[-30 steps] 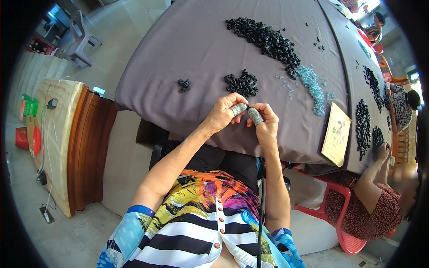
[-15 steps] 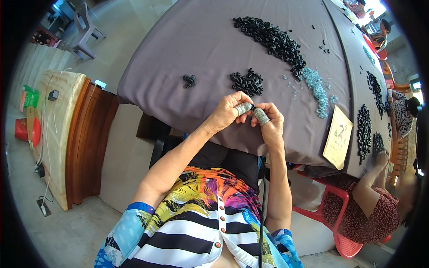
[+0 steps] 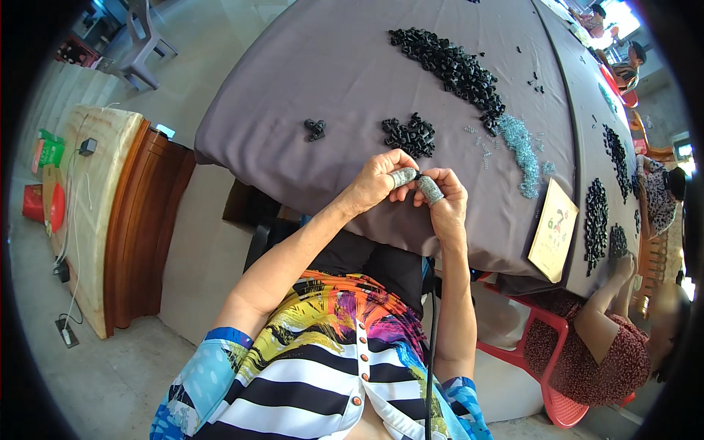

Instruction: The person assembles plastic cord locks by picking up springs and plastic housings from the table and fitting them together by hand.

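My left hand (image 3: pixel 381 178) and my right hand (image 3: pixel 444 196) meet just over the table's near edge. Both are closed, thumbs wrapped in grey tape, pinching one small black part (image 3: pixel 418 175) between them; most of it is covered by the fingers. Right beyond them lies a small heap of black plastic parts (image 3: pixel 409 136). To its left sits a smaller cluster of similar black pieces (image 3: pixel 315 130). A long pile of black parts (image 3: pixel 447 66) stretches across the table farther off, ending beside a heap of small pale-blue springs (image 3: pixel 519 150).
A yellowish booklet (image 3: pixel 554 231) lies near the right edge of the grey-clothed table (image 3: pixel 308 66). More black piles (image 3: pixel 596 224) lie at right, where a co-worker's hand (image 3: pixel 625 268) reaches in. A red chair (image 3: pixel 546 352) stands there; a wooden cabinet (image 3: pixel 139 227) is at left.
My hands stay together on the small black part, with hardly any finger movement. The whole view has shifted slightly.
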A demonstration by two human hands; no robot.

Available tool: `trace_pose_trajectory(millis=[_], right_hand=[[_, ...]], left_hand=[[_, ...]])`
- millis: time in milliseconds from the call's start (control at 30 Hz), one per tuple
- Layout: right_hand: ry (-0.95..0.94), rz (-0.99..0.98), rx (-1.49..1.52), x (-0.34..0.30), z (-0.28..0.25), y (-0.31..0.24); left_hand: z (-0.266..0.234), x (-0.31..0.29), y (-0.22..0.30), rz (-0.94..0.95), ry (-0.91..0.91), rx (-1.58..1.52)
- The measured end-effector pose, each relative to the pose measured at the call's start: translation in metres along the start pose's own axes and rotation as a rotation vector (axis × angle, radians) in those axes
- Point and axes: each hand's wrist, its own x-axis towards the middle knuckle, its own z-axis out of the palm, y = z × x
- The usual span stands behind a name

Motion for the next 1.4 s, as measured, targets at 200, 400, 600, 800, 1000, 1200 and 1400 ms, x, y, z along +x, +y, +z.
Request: trace_pose_trajectory(millis=[200,400,600,800,1000,1200,1400], right_hand=[[0.028,-0.04,-0.216,-0.001,0.007,-0.006],[0.021,0.002,-0.164,0.0,0.003,-0.009],[-0.052,-0.012,0.038,0.004,-0.001,-0.007],[-0.056,-0.053,-0.088,0.0,0.0,-0.005],[-0.059,-0.055,-0.229,-0.006,0.001,-0.007],[-0.067,-0.101,-0.305,-0.008,0.001,-0.005],[-0.116,-0.102,-0.349,-0.007,-0.003,-0.003]], left_hand=[[-0.003,0.0,0.002,-0.005,-0.011,0.066],[-0.001,-0.001,0.005,0.002,-0.026,0.089],[-0.001,-0.002,0.01,-0.052,-0.043,-0.057],[-0.004,-0.003,0.016,-0.117,-0.08,-0.031],[-0.006,-0.001,0.021,-0.162,-0.123,0.005],[-0.005,0.0,0.025,-0.234,-0.127,0.047],[-0.01,0.002,0.025,-0.284,-0.169,0.099]])
